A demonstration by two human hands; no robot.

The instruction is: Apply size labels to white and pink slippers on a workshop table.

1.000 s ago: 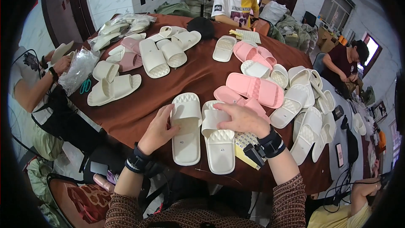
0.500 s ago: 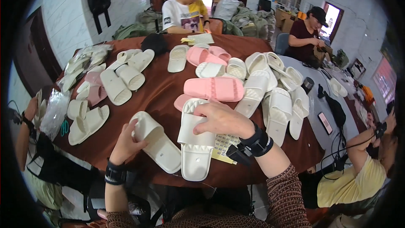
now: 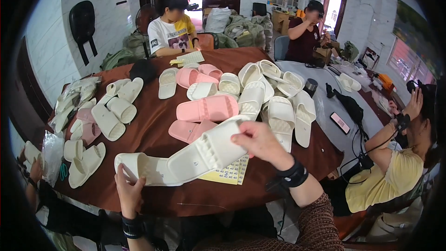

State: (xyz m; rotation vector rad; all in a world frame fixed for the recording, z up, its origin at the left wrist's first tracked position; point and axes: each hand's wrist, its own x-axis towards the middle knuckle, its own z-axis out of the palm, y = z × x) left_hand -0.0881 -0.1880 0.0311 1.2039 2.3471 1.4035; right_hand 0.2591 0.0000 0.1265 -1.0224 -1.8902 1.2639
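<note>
Near the table's front edge, my left hand (image 3: 128,191) grips a white slide slipper (image 3: 157,171) by its strap end, thumb and fingers on either side. My right hand (image 3: 265,143) pinches another white slide slipper (image 3: 225,143) at its toe end and holds it tilted, toe toward the right. The heel of this second slipper overlaps the heel of the first. Partly hidden beneath them lies a yellow sheet of small stickers (image 3: 238,173). Just beyond are a pink slipper (image 3: 207,108) and a second pink slipper (image 3: 186,131), the latter partly covered.
More white slippers (image 3: 281,116) pile up at the right on the brown cloth (image 3: 139,135), with others (image 3: 109,122) at the left. Teal scissors (image 3: 63,171) and a clear plastic bag (image 3: 53,151) lie far left. A phone (image 3: 340,123) rests on the grey table. Several people sit around.
My left hand has taken hold of the left slipper and turned it sideways. My right hand has swung the other slipper's toe to the right, uncovering more of the sticker sheet.
</note>
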